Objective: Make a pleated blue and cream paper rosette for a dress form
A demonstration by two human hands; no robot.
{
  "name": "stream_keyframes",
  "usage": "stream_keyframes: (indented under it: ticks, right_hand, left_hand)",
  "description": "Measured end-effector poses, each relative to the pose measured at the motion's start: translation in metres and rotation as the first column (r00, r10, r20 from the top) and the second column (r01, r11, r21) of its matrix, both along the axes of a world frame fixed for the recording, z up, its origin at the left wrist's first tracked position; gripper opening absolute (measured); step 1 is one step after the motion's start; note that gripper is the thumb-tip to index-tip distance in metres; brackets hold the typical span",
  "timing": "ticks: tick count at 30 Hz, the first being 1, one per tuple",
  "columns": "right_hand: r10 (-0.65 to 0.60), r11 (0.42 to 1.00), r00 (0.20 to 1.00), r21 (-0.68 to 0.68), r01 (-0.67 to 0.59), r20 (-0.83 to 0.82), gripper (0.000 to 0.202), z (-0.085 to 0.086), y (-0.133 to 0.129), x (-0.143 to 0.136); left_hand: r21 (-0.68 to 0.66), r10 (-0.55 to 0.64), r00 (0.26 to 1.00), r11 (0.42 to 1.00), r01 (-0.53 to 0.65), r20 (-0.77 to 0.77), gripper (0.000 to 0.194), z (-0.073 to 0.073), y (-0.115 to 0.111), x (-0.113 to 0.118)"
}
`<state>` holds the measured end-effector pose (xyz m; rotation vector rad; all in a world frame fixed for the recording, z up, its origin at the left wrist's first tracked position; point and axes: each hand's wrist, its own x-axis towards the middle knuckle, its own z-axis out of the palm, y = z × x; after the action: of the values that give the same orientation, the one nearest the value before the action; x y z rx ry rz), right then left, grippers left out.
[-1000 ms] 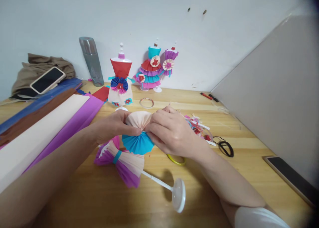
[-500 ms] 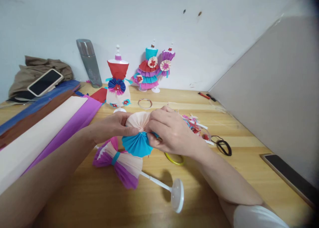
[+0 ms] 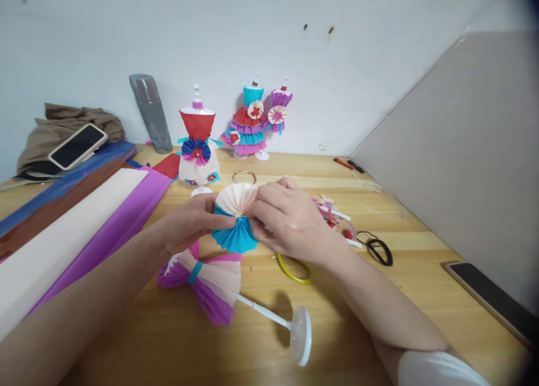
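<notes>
A round pleated paper rosette [image 3: 236, 234], cream above and blue below, is held up over the table between both hands. My left hand [image 3: 197, 214] pinches its left side, thumb in front near the centre. My right hand [image 3: 286, 220] grips its right edge with curled fingers, which hide that part. Beneath them a small dress form in a purple and cream paper dress [image 3: 217, 282] with a blue waistband lies on its side, its white stand [image 3: 300, 335] pointing right.
Dressed forms [image 3: 197, 127] stand at the back beside a grey bottle [image 3: 151, 116]. Crepe paper sheets [image 3: 84, 223] and a phone [image 3: 78, 146] lie left. Around the right are a yellow ring [image 3: 292, 271], paper scraps [image 3: 332, 214], a black band [image 3: 381, 252] and another phone [image 3: 488, 296].
The rosette has risen slightly and turned a little in my hands, with more blue now showing at its left edge. The view has shifted slightly.
</notes>
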<state>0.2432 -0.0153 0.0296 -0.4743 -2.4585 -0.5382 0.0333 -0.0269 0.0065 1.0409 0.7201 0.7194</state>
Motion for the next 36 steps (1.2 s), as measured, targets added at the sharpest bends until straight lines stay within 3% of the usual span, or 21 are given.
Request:
stream_keyframes:
  ticks: [7,17,23,29,36]
  right_hand:
    - [0.019,0.994,0.999,-0.104,-0.016,0.027,0.017,0.003,-0.001,0.003]
    - [-0.021,0.997,0.999,-0.076,0.025,0.046,0.021,-0.001,0.002,0.001]
    - [-0.015,0.998,1.0,-0.061,0.016,0.009,0.021,-0.004,0.004,-0.001]
    - [-0.004,1.0,1.0,-0.017,0.004,-0.007,0.019,-0.011,0.008,-0.003]
    - [-0.003,1.0,1.0,0.027,0.003,0.01,0.023,-0.012,0.007,-0.005]
  left_hand:
    - [0.079,0.137,0.99,0.988,-0.133,-0.046,0.034,0.0,0.002,0.002]
    - [0.049,0.162,0.986,0.986,-0.16,-0.034,0.036,0.0,0.002,0.002]
    - [0.025,0.079,0.997,0.997,-0.079,-0.011,0.049,0.008,0.002,-0.001]
    - [0.011,0.092,0.995,0.996,-0.091,-0.028,0.045,0.002,0.001,0.002]
    - [0.025,0.258,0.966,0.966,-0.258,0.007,0.039,0.001,-0.003,0.012]
